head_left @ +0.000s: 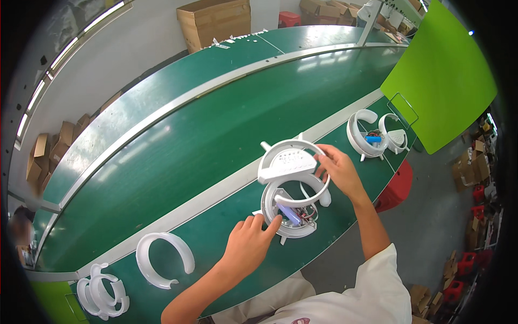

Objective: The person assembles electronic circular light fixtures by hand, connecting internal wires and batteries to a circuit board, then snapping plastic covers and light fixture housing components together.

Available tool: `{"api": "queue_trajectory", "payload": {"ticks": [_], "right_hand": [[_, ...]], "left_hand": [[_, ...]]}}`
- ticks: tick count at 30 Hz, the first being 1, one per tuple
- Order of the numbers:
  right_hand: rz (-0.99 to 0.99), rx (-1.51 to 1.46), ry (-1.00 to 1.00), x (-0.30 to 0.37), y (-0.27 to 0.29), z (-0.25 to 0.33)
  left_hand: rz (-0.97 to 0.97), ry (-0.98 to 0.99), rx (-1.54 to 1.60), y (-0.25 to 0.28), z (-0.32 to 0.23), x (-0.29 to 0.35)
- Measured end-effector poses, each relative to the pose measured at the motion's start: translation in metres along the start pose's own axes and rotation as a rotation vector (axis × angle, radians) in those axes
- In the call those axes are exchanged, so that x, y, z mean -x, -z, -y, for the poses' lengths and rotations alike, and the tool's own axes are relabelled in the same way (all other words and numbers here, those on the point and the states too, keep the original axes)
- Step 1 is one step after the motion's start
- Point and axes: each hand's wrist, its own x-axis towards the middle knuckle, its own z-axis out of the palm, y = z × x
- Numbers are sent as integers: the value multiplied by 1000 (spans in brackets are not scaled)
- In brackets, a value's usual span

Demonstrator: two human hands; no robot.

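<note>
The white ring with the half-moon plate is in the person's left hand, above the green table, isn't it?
Not the left hand: the head view shows the right hand holding the white ring with the half-moon plate. It is above the green table, as you say.

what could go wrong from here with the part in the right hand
1. The right hand grips the upper white ring at its right side, so it could tip or slip onto the purple cylinder in the open lower housing.
2. Red and dark wires lie exposed in that housing and might get pinched if the ring is pressed down.
3. The left hand is close to the housing's interior, so its thumb might snag something there.
</note>
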Motion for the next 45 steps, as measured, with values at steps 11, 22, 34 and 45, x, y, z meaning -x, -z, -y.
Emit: {"api": "queue_trajectory", "payload": {"ticks": [11, 22, 34, 45], "right_hand": [[-101, -487, 35, 60, 4, -6], [40, -267, 35, 71, -27, -29], [-35, 74, 72, 65, -33, -28], [-285, 779, 455, 58, -43, -5]], "left_hand": [[14, 177, 138, 42, 25, 54], [-120, 293, -170, 26, 1, 130], [-166, 250, -251, 6, -42, 136], [-114, 343, -21, 20, -66, 121]]}}
